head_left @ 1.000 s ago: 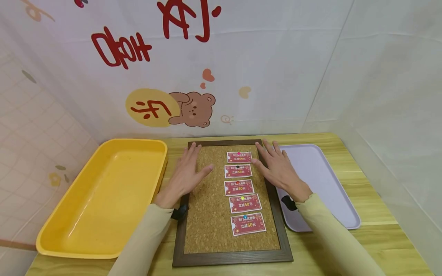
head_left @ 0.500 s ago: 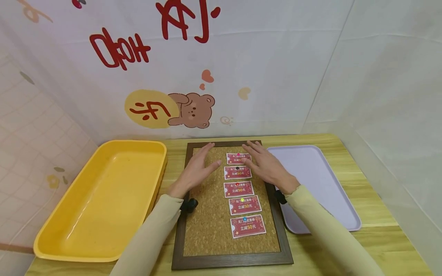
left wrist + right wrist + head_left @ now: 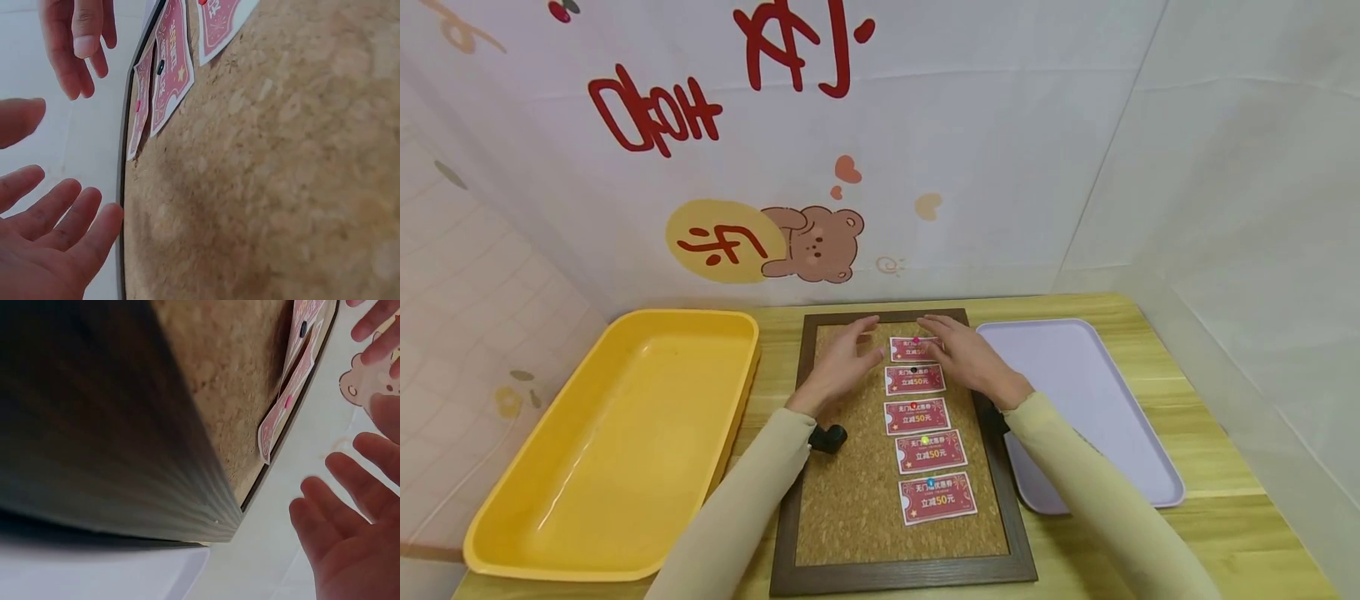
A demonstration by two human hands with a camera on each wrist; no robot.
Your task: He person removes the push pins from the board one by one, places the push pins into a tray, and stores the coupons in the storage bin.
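The fingers of the left hand (image 3: 842,365) and the right hand (image 3: 968,354) were loosely bent and slightly parted, with nothing between them; the palms half faced each other over the far part of the cork board (image 3: 842,517). The right hand was the nearer to the top coupon (image 3: 906,352), which lay below its fingertips towards 9 o'clock, and at 3 o'clock from the left fingers. That coupon's long axis ran 9 to 3, across the board's own 12-to-6 length. Four more coupons followed towards 6 o'clock, down to the bottom coupon (image 3: 937,498). Outside the board, the yellow tray (image 3: 685,315) stood at 9 o'clock and the lilac tray (image 3: 1101,417) at 3.

The right fingers hid the top coupon's 3 o'clock end in the head view. The left wrist view cut off the third coupon; the near frame was blurred in the right wrist view.
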